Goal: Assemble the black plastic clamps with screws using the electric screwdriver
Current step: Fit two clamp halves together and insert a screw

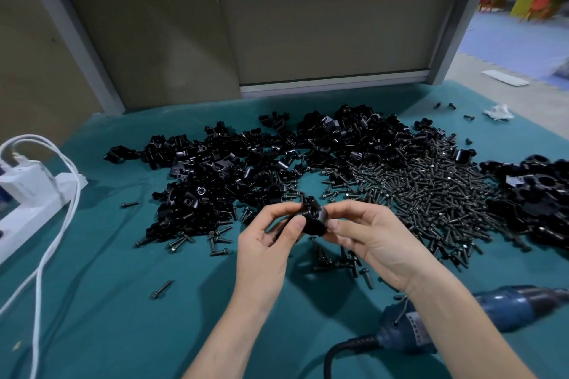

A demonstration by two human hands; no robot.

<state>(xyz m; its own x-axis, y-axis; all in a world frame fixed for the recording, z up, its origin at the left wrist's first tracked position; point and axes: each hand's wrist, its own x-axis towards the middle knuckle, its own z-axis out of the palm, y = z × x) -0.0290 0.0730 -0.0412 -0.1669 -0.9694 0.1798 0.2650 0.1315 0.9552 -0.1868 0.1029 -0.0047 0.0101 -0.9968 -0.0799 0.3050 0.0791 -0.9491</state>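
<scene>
My left hand [271,243] and my right hand [372,237] together pinch one black plastic clamp [314,218] above the green table, thumbs and fingertips on its sides. Behind them lies a wide heap of loose black clamp parts [246,163]. To the right spreads a heap of dark screws [431,191]. Another pile of black clamps [535,194] sits at the far right. The blue electric screwdriver [480,317] lies on the table at the lower right, under my right forearm, with its black cable running toward the near edge.
A white power strip [27,203] with a plugged charger and white cables [61,212] occupies the left edge. Stray screws [161,289] lie on the green mat [123,301]. A crumpled white rag [498,112] sits at the back right. Grey partition panels [323,34] stand behind the table.
</scene>
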